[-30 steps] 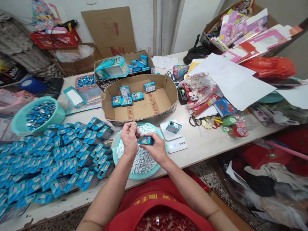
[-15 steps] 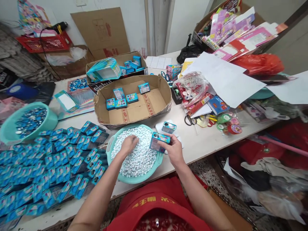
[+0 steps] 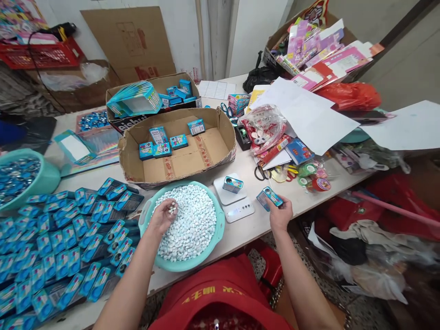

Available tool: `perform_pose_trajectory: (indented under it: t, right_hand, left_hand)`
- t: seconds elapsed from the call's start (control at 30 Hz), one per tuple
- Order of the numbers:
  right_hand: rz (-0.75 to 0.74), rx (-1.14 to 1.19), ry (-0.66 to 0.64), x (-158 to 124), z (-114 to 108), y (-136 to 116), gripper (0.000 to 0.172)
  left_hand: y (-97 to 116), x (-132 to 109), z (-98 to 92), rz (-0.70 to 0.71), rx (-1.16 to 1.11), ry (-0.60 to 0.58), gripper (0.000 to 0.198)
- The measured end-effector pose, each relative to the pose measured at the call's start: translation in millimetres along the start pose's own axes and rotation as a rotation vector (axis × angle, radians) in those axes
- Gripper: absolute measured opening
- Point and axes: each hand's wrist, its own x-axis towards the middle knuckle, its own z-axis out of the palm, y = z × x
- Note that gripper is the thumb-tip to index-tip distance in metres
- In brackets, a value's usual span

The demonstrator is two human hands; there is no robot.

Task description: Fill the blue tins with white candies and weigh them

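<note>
Head: rounded pellets (image 3: 187, 224), plastic basin (image 3: 182, 266)

My counter (image 3: 240, 160) is off-white. Near L, I've got rows of blue packs (image 3: 74, 238) right on it, w/ a bowl of caps (image 3: 51, 178) beyond them. Near ctr, in front of me: green basin (image 3: 220, 224), scale (image 3: 240, 210) just R. Behind the basin: open cardboard box (image 3: 178, 175), tape dispenser (image 3: 243, 138) just R, scissors (image 3: 262, 174) nearer. Far side, approx mid: gridded sheet (image 3: 217, 90).
</note>
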Motion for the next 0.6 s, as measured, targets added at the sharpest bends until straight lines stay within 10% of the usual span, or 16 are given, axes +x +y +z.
perform_pose_trajectory:
  t: [0.17,0.3,0.4,0.6]
  right_hand:
    - [-0.026,-0.148,-0.003,1.5,-9.0,22.9,0.056]
    - [-0.452,-0.406,0.001,-9.4,3.4,2.0,0.059]
    - [-0.650,-0.393,-0.257,-13.0,40.9,-15.3,0.065]
    - [-0.509,-0.259,-0.643,-30.1,95.2,-55.7,0.033]
  left_hand:
    - [6.1,0.0,13.1,-0.128,-0.152,0.004,0.034]
    - [8.2,-1.0,23.5,-0.107,-0.255,0.039,0.033]
    - [6.8,-2.4,33.0,-0.130,-0.275,0.067,0.033]
    - [9.0,-16.1,61.9,-0.073,-0.361,0.086,0.037]
